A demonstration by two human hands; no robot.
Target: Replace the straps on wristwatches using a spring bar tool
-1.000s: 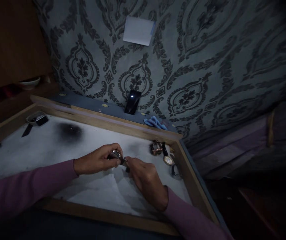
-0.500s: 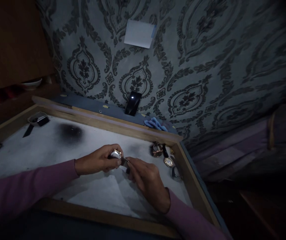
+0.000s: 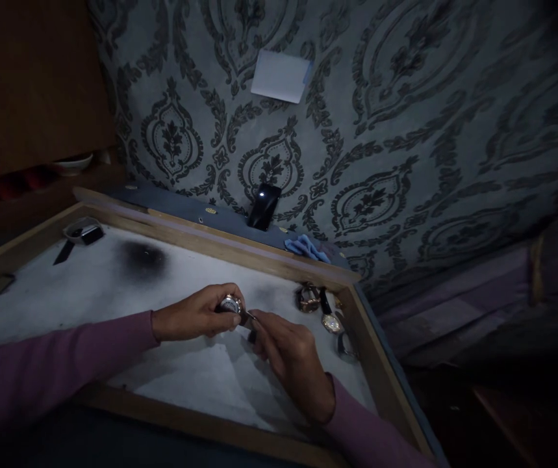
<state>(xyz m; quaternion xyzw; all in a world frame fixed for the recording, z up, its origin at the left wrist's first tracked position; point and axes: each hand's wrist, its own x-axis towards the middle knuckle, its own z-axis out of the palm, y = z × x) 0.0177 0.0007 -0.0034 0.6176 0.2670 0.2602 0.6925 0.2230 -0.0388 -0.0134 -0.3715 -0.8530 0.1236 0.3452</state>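
Note:
My left hand (image 3: 205, 311) is closed around a round wristwatch (image 3: 230, 304), its shiny case tilted up between thumb and fingers. Right beside it, my right hand (image 3: 286, 344) pinches a thin metal tool (image 3: 252, 316) whose tip meets the edge of the watch. Something small and dark shows under the right fingers, but I cannot make out what it is. Both hands are above the white bottom of a shallow wooden tray (image 3: 210, 419).
Several wristwatches, one with a gold-coloured case (image 3: 331, 323), lie in the tray's right corner. A clear dish (image 3: 80, 231) with dark items sits far left. Behind the rim are a blue cloth (image 3: 306, 247) and a phone (image 3: 264, 207) leaning on the patterned wall.
The whole view has shifted slightly, with the scene now a little lower and to the right. Both hands keep nearly the same hold on the wristwatch and the tool.

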